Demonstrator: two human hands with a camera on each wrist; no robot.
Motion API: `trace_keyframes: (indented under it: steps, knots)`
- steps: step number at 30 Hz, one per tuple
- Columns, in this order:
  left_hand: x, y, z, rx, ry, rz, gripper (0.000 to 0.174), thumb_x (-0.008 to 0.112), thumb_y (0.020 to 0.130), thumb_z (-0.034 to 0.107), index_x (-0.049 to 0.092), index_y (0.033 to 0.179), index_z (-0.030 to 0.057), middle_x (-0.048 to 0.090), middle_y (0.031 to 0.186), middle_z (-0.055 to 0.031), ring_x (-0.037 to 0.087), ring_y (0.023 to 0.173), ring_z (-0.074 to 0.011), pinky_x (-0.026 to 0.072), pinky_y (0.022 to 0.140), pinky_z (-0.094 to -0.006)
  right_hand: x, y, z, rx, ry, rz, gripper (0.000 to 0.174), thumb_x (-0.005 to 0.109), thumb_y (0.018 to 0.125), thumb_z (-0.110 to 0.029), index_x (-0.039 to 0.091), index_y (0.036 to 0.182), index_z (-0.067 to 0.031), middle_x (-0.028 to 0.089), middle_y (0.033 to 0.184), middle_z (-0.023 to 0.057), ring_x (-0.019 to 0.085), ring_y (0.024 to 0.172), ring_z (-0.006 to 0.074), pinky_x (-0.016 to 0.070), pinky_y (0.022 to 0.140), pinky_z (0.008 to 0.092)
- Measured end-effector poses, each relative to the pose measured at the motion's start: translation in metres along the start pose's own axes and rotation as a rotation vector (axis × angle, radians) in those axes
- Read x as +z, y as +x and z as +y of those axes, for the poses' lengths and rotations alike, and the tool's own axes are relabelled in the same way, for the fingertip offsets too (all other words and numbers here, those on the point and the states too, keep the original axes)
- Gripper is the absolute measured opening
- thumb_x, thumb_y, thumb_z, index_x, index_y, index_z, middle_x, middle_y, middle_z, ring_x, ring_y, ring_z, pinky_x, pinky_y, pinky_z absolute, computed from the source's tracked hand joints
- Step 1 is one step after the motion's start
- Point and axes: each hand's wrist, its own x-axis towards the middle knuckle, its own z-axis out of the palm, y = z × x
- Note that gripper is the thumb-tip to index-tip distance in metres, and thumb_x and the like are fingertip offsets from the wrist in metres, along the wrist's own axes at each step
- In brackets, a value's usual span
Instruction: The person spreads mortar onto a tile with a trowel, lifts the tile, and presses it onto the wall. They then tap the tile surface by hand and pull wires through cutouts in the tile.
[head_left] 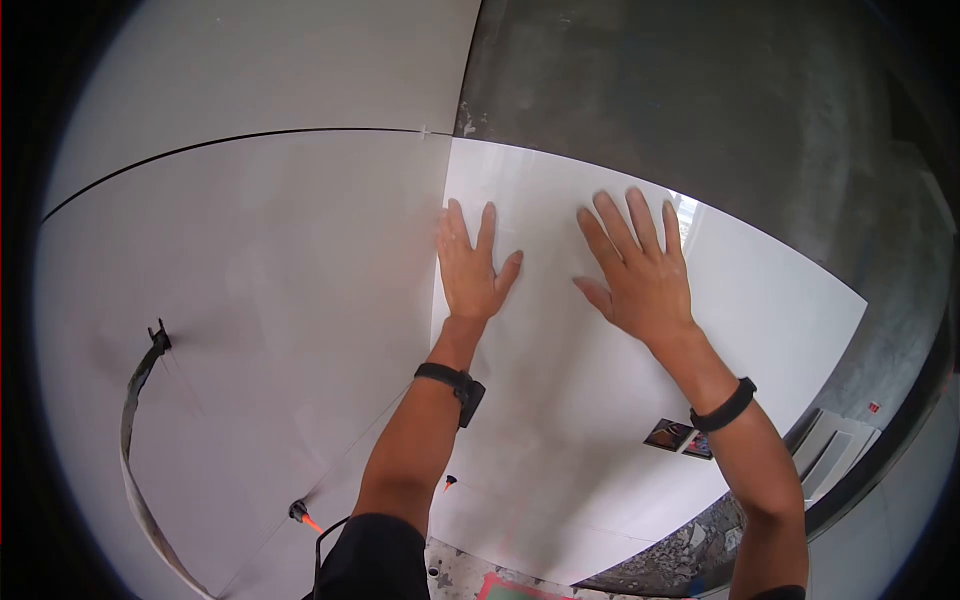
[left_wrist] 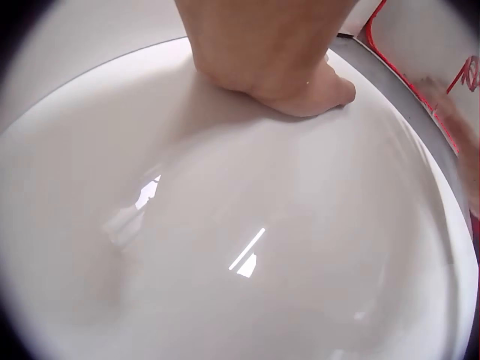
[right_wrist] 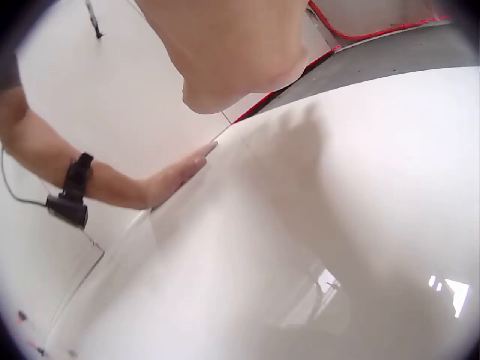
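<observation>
A large glossy white wall tile (head_left: 545, 320) stands beside an adjoining pale tiled wall (head_left: 250, 280), the two meeting in a corner. My left hand (head_left: 472, 265) rests flat on the tile near its left edge, fingers straight and pointing up, thumb out to the side. To its right, my right hand (head_left: 645, 280) touches the same tile with the fingers spread wide, below the top edge. In the left wrist view, the left hand (left_wrist: 270, 64) shows its underside against the shiny surface. The right wrist view shows the right hand (right_wrist: 232, 56) close over the tile.
Bare grey wall (head_left: 680, 90) lies above the tile. A white cross spacer (head_left: 425, 131) sits in the joint at the upper left. A black clip with a strap (head_left: 158, 340) and a black knob with an orange piece (head_left: 298, 511) are on the left. Rubble (head_left: 690, 550) lies low down.
</observation>
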Motion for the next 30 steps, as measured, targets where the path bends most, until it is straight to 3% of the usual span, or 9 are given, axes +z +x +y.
trace_keyframes:
  steps: [7, 9, 14, 16, 17, 22, 24, 28, 30]
  knots:
    - [0.003, -0.008, -0.001, 0.011, -0.065, 0.011, 0.077, 0.068, 0.082, 0.027, 0.035, 0.149, 0.0097, 0.018, 0.154, -0.032, 0.021, 0.139, -0.0522, 0.016, 0.113, -0.0581, 0.023, 0.008, 0.011, 0.082, -0.112, -0.031, 0.072, 0.062, 0.088, -0.049, 0.039, 0.148, -0.0177, 0.034, 0.155, 0.0054, 0.022, 0.146, 0.0302, 0.0204, 0.117, 0.0545]
    - [0.006, -0.028, 0.008, -0.111, 0.001, -0.011, 0.075, 0.065, 0.085, 0.029, 0.035, 0.149, 0.0075, 0.017, 0.155, -0.0304, 0.018, 0.141, -0.0513, 0.013, 0.114, -0.0591, 0.026, 0.011, 0.012, 0.075, -0.131, -0.037, 0.072, 0.062, 0.088, -0.05, 0.038, 0.149, -0.0183, 0.033, 0.155, 0.0052, 0.022, 0.146, 0.03, 0.0201, 0.117, 0.0544]
    - [0.026, -0.18, 0.037, -0.354, 0.029, -0.077, 0.075, 0.056, 0.089, 0.034, 0.028, 0.149, -0.001, 0.013, 0.156, -0.0304, 0.013, 0.142, -0.051, 0.0112, 0.115, -0.0597, 0.036, 0.006, 0.006, 0.036, -0.183, -0.006, 0.069, 0.061, 0.09, -0.047, 0.037, 0.149, -0.0204, 0.031, 0.156, 0.0016, 0.023, 0.145, 0.0281, 0.0196, 0.119, 0.0512]
    - [0.038, -0.248, 0.051, -0.593, -0.072, 0.029, 0.078, 0.054, 0.091, 0.035, 0.022, 0.15, -0.0045, 0.01, 0.156, -0.0327, 0.011, 0.143, -0.0511, 0.0102, 0.115, -0.0594, 0.039, -0.001, 0.001, 0.025, -0.155, -0.019, 0.068, 0.062, 0.09, -0.044, 0.037, 0.149, -0.0212, 0.03, 0.156, -0.0013, 0.025, 0.145, 0.0259, 0.0204, 0.119, 0.0498]
    - [0.046, -0.276, 0.057, -0.682, -0.031, -0.007, 0.083, 0.056, 0.092, 0.037, 0.016, 0.151, -0.006, 0.008, 0.156, -0.033, 0.011, 0.142, -0.0518, 0.0129, 0.114, -0.0602, 0.04, -0.005, -0.004, 0.013, -0.183, -0.058, 0.067, 0.06, 0.091, -0.045, 0.037, 0.149, -0.0221, 0.03, 0.156, -0.0026, 0.024, 0.145, 0.0241, 0.0201, 0.119, 0.0488]
    - [0.028, -0.264, 0.059, -0.703, -0.146, -0.051, 0.094, 0.062, 0.089, 0.043, 0.012, 0.15, -0.0083, 0.004, 0.156, -0.0339, 0.006, 0.144, -0.0504, 0.01, 0.116, -0.0569, 0.047, -0.037, -0.027, -0.099, -0.132, -0.159, 0.067, 0.056, 0.092, -0.048, 0.035, 0.15, -0.0233, 0.029, 0.157, -0.0021, 0.023, 0.145, 0.0239, 0.0187, 0.119, 0.0492]
    - [0.025, -0.248, 0.053, -0.612, -0.159, -0.094, 0.101, 0.067, 0.085, 0.043, 0.01, 0.15, -0.009, 0.003, 0.155, -0.0352, 0.005, 0.144, -0.0502, 0.0096, 0.116, -0.0561, 0.056, -0.054, -0.035, -0.195, 0.003, -0.219, 0.067, 0.06, 0.09, -0.045, 0.038, 0.149, -0.0223, 0.031, 0.156, -0.0011, 0.025, 0.145, 0.0245, 0.0206, 0.118, 0.0495]
    - [0.016, -0.242, 0.05, -0.612, -0.181, -0.186, 0.109, 0.073, 0.081, 0.042, 0.007, 0.15, -0.0097, 0.001, 0.155, -0.0361, 0.004, 0.144, -0.0503, 0.0091, 0.117, -0.0554, 0.064, -0.075, -0.055, -0.196, 0.086, -0.256, 0.067, 0.064, 0.086, -0.042, 0.042, 0.147, -0.0221, 0.033, 0.155, -0.0004, 0.026, 0.144, 0.0253, 0.0223, 0.117, 0.0503]
    - [0.015, -0.244, 0.05, -0.624, -0.202, -0.235, 0.112, 0.071, 0.082, 0.049, 0.003, 0.151, -0.0087, -0.003, 0.156, -0.0342, 0.0, 0.146, -0.047, 0.0079, 0.118, -0.051, 0.059, -0.086, -0.068, -0.263, 0.243, -0.128, 0.056, 0.069, 0.081, -0.038, 0.057, 0.131, -0.017, 0.047, 0.145, 0.0007, 0.041, 0.135, 0.0235, 0.0296, 0.112, 0.048]
